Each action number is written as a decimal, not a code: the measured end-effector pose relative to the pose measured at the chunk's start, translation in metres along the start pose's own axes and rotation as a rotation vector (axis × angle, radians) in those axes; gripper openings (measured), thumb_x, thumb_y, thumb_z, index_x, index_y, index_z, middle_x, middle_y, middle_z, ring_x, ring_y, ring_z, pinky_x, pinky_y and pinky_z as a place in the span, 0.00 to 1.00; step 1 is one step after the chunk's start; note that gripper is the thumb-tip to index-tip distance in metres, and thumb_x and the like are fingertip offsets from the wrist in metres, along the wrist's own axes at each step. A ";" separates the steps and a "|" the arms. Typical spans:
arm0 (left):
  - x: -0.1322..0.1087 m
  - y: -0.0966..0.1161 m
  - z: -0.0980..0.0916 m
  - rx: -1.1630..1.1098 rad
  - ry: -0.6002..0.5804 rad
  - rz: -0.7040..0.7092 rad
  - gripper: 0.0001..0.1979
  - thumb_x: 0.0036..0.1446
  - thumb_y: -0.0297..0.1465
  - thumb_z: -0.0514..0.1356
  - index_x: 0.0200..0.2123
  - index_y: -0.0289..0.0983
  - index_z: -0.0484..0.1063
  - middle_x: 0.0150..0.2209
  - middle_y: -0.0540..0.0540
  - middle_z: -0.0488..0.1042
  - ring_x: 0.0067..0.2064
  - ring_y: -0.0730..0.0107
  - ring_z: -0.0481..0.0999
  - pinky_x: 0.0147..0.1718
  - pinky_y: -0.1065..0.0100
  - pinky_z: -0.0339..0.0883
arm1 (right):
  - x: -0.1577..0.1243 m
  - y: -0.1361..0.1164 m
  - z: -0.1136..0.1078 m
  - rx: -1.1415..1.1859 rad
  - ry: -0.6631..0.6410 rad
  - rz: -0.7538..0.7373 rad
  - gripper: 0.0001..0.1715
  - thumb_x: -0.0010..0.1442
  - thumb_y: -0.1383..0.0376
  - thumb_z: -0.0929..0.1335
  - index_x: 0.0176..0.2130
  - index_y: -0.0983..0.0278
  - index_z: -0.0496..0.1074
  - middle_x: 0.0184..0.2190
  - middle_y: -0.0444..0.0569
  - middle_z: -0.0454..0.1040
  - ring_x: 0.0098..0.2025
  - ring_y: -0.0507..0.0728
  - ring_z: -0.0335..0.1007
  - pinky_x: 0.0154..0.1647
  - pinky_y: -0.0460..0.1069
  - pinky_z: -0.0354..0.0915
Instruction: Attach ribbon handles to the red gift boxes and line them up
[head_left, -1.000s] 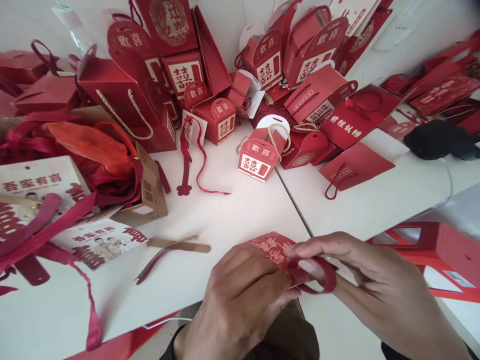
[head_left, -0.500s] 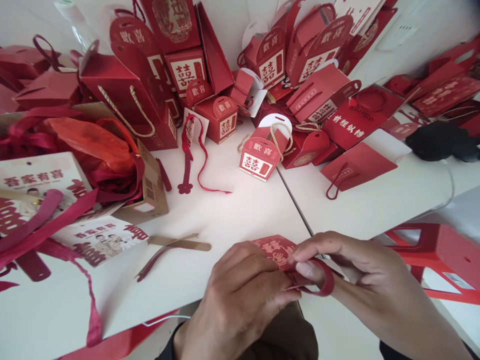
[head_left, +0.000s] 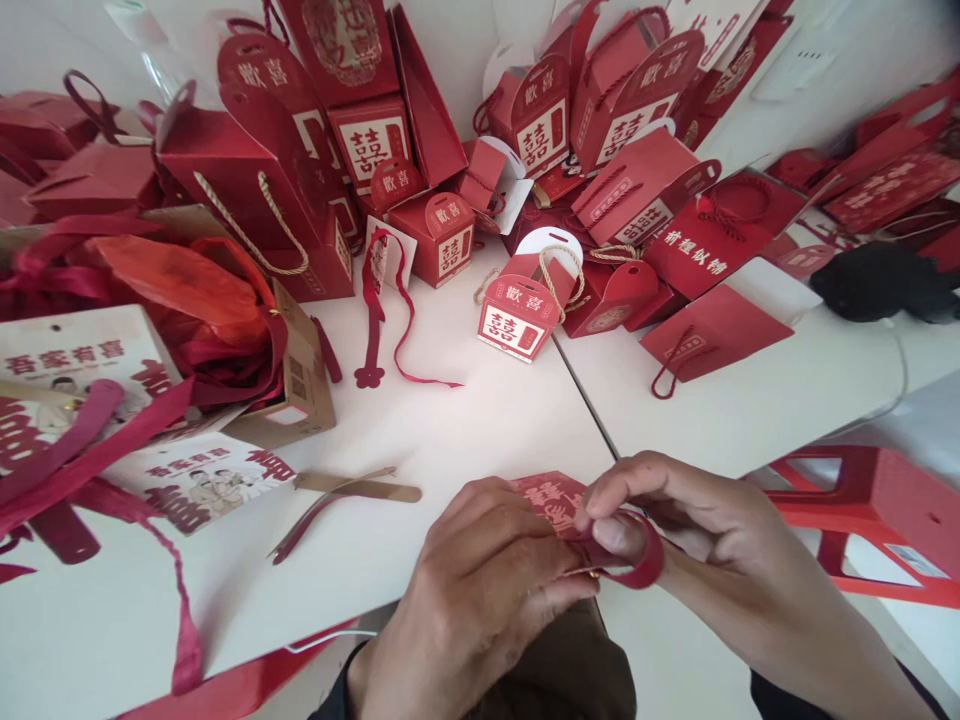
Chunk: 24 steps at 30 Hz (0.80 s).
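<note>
My left hand (head_left: 472, 580) is closed over the near side of a red piece with pale printed lettering (head_left: 551, 498), a folded card or small box mostly hidden under my fingers. A dark red strap (head_left: 652, 562) curls in a loop at its right side. The thumb and fingers of my right hand (head_left: 712, 550) pinch this strap, with the thumb inside the loop. Close to my left fingertips a tiny gold-coloured fastener (head_left: 595, 574) shows where the strap meets the piece. Both hands are near the table's front edge, nearly touching each other.
A tan strap and a dark red strap (head_left: 360, 488) lie crossed on the white table (head_left: 450, 430). At left stands a cardboard box (head_left: 311, 400) full of red ribbons, with printed cards (head_left: 202, 480) beside it. Several red gift boxes (head_left: 517, 310) crowd the back.
My right fingers have shifted slightly left and up around the strap. The strap loop has turned a little, and the gold fastener now shows. My left hand has barely moved.
</note>
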<state>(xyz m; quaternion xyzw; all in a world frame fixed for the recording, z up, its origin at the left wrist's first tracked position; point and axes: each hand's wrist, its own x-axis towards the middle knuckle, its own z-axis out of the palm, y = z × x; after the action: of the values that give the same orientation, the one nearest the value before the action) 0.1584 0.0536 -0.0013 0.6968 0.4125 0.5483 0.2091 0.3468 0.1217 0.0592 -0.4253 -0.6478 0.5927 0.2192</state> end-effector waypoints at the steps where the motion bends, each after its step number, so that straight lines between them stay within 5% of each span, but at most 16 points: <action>1: 0.000 0.000 0.000 -0.002 0.002 0.002 0.08 0.62 0.26 0.67 0.45 0.32 0.77 0.42 0.42 0.83 0.48 0.64 0.81 0.49 0.62 0.73 | 0.000 -0.001 0.001 0.006 -0.002 0.010 0.08 0.69 0.57 0.74 0.38 0.57 0.78 0.34 0.44 0.76 0.33 0.53 0.74 0.33 0.40 0.73; 24: -0.004 -0.002 0.001 -0.001 -0.008 -0.027 0.08 0.62 0.27 0.67 0.44 0.33 0.75 0.40 0.45 0.80 0.44 0.69 0.79 0.49 0.63 0.71 | -0.002 -0.002 0.002 0.079 -0.010 0.007 0.03 0.69 0.59 0.75 0.40 0.53 0.80 0.34 0.40 0.77 0.35 0.51 0.74 0.37 0.39 0.70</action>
<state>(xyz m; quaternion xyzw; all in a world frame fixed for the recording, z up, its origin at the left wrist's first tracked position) 0.1580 0.0514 -0.0057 0.6934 0.4207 0.5427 0.2185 0.3457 0.1184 0.0607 -0.4156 -0.6236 0.6208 0.2304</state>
